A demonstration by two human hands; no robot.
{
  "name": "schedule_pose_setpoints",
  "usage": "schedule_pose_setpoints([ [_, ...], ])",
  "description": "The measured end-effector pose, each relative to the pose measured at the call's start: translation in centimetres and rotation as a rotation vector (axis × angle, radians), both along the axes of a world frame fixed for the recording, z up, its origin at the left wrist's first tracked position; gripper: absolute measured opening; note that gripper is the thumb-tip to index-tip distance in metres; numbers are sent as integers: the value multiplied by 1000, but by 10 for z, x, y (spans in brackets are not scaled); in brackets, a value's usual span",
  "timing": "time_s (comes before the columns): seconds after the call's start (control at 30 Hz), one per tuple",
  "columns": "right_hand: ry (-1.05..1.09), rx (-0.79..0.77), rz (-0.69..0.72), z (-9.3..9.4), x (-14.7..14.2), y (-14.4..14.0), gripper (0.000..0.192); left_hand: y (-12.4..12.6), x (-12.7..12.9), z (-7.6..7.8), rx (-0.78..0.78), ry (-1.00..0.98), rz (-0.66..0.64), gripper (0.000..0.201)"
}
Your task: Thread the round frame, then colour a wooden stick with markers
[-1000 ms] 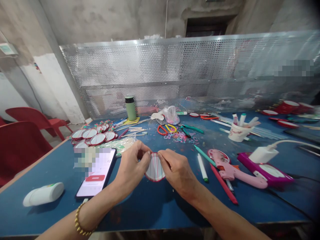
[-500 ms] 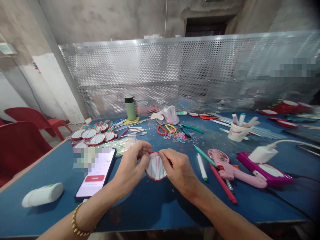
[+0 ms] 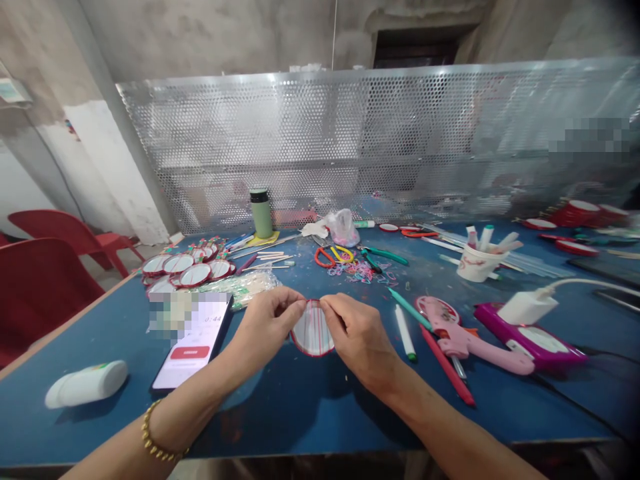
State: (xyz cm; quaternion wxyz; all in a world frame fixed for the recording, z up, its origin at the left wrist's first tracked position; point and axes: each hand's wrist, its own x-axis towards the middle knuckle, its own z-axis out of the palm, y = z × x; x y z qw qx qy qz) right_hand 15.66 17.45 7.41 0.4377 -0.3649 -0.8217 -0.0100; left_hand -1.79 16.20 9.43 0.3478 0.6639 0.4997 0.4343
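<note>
left hand [image 3: 277,319] + right hand [image 3: 354,333]: both pinching red-rimmed round white disc [image 3: 313,331] by its top edge, over blue table [image 3: 280,427] | white patterned cup [image 3: 474,268]: markers [image 3: 486,236] inside | clear plastic bag [image 3: 343,220]: pink contents

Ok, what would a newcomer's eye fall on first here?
Probably the left hand and right hand at the centre, pinching the upper rim of a red-rimmed disc. Next, likely the pink glue gun to their right and the lit phone to their left. Behind everything on the table, a shiny perforated metal screen spans most of the view.
</note>
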Motion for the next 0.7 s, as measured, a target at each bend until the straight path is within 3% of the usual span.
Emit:
schedule_pose_setpoints([
  [0.33, -19, 26, -41, -3, 0, 2, 32, -2, 5, 2, -99, -122, -8, 30],
  [0.6, 50, 171, -249, -2, 9, 14, 30, -22, 7, 5, -351, -368, -207, 21],
  [0.7, 45, 213, -298, 0, 11, 16, 30, -25, 12, 2, -307, -385, -144, 20],
])
